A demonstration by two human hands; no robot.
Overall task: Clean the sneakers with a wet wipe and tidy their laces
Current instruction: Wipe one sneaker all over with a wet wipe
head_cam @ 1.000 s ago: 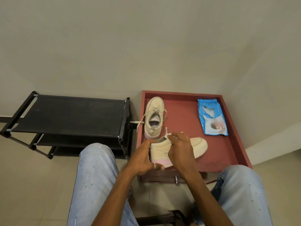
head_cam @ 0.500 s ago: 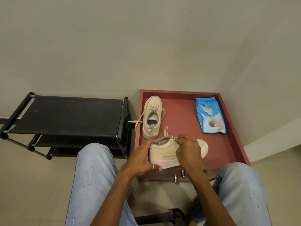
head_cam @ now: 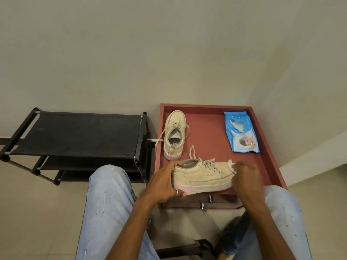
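A cream sneaker [head_cam: 201, 175] with a pink heel sole lies sideways at the near edge of the red table [head_cam: 208, 141], toe to the right. My left hand [head_cam: 165, 182] grips its heel. My right hand [head_cam: 246, 175] holds a white wet wipe [head_cam: 231, 165] against the toe. The wipe shows only as a small crumpled corner past my fingers. The second cream sneaker [head_cam: 174, 135] stands upright at the table's back left, toe away from me, with loose laces trailing over the left edge.
A blue wet-wipe pack [head_cam: 241, 132] lies at the table's back right. A black shoe rack [head_cam: 78, 139] stands to the left against the wall. My knees in light jeans flank the table's front, which has two metal drawer knobs [head_cam: 206, 201].
My right hand has slid from the sneaker's laces to its toe, and the wipe now shows there. My left hand stays on the heel.
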